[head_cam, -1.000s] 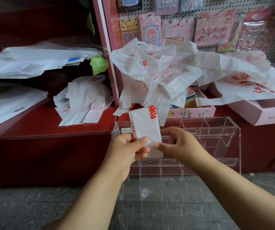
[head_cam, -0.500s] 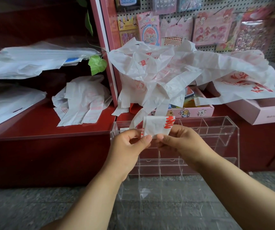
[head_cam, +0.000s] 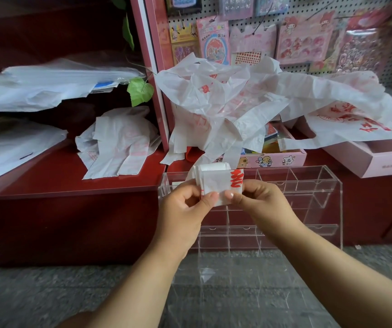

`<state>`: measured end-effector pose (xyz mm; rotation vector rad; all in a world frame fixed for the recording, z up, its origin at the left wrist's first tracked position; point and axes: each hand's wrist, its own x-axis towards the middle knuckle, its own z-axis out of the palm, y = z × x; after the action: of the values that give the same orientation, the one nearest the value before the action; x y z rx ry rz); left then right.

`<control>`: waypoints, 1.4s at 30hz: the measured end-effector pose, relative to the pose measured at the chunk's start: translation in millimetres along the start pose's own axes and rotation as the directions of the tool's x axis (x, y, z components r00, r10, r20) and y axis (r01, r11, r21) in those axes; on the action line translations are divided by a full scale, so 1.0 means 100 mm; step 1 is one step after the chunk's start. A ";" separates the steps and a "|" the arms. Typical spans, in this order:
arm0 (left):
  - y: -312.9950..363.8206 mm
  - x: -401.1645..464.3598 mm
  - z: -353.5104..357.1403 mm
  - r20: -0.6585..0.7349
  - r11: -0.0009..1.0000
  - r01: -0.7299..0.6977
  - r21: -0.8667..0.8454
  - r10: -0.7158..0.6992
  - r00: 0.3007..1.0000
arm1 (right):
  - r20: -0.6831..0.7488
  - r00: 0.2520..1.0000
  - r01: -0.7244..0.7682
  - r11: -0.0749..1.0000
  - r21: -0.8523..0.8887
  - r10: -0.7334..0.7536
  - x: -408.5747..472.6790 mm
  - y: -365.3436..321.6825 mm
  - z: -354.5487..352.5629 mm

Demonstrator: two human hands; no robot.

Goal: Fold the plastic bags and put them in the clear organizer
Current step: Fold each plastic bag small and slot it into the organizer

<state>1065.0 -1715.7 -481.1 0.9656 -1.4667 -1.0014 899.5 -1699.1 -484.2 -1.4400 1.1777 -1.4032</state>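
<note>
Folded plastic bag (head_cam: 216, 185): small, thick white packet with red print along its right edge, held in the air just in front of the clear organizer's (head_cam: 320, 197) top row. Our left hand (head_cam: 183, 209) pinches its lower left side, thumb on the front face, other fingers curled behind. Our right hand (head_cam: 259, 202) pinches the lower right side the same way. Both sets of fingers are clamped on the packet.

Step in hand, as we judge it: last fold being pressed flat; insertion not yet done. Next move calls for keeping the pinch tight so the layers do not spring open, then sliding the packet into one compartment; we cannot tell which.

Materials: bag film thin, crinkled, matte, stacked edges visible at top. Organizer rigid, transparent, square cells in tiers, standing on the grey speckled floor (head_cam: 48, 292). Behind it, loose bags (head_cam: 225, 102) heaped on the red shelf (head_cam: 72, 176), limp and creased.
</note>
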 end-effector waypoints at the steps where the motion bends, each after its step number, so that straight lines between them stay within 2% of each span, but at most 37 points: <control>1: 0.00 -0.01 0.00 0.001 0.999 -0.016 0.028 0.016 1.000 | -0.003 1.000 -0.009 1.000 0.026 0.009 0.00 -0.01 0.01; 7: -0.05 -0.03 0.04 0.047 0.999 0.021 0.049 -0.023 0.999 | -0.051 0.998 -0.019 0.973 0.230 0.032 0.01 -0.03 0.01; 13: -0.04 -0.04 0.06 0.081 0.999 0.035 0.033 -0.038 0.996 | -0.071 0.990 -0.089 0.921 0.380 0.124 0.01 0.00 0.01; 16: -0.08 -0.04 0.07 0.110 0.999 0.033 0.033 -0.037 0.993 | -0.095 0.986 -0.083 0.903 0.422 0.135 0.02 -0.02 0.02; 19: -0.12 -0.04 0.06 0.124 0.996 0.036 0.079 -0.046 0.991 | -0.064 0.977 -0.153 0.884 0.442 0.201 0.04 -0.05 0.01; 21: -0.11 -0.03 0.05 0.133 0.996 0.054 0.072 -0.063 0.989 | -0.011 0.980 -0.179 0.898 0.403 0.200 0.04 -0.07 -0.01; 24: -0.11 -0.01 0.05 0.101 0.971 0.219 -0.096 -0.209 0.973 | -0.016 0.984 -0.162 0.924 0.345 0.178 0.03 -0.09 -0.02; 26: -0.12 0.02 0.03 0.066 0.960 0.263 -0.094 -0.257 0.964 | 0.012 0.985 -0.166 0.934 0.316 0.172 0.02 -0.07 -0.02; 33: -0.08 0.08 -0.11 0.085 0.982 0.165 0.087 -0.172 0.981 | 0.059 0.981 -0.185 0.983 0.024 0.183 0.06 -0.02 0.04; 38: 0.07 0.35 -0.31 0.090 0.975 0.104 0.195 -0.124 0.988 | 0.043 0.996 -0.066 0.977 -0.205 0.077 0.35 -0.12 0.14; 42: 0.20 0.76 -0.52 0.063 0.915 -0.060 0.399 0.038 0.997 | 0.024 0.999 0.047 0.947 -0.318 -0.042 0.77 -0.20 0.33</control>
<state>1107.7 -1785.1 -434.1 1.1921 -1.7753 -0.7046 930.4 -1770.5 -447.5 -1.7049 1.4181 -1.2682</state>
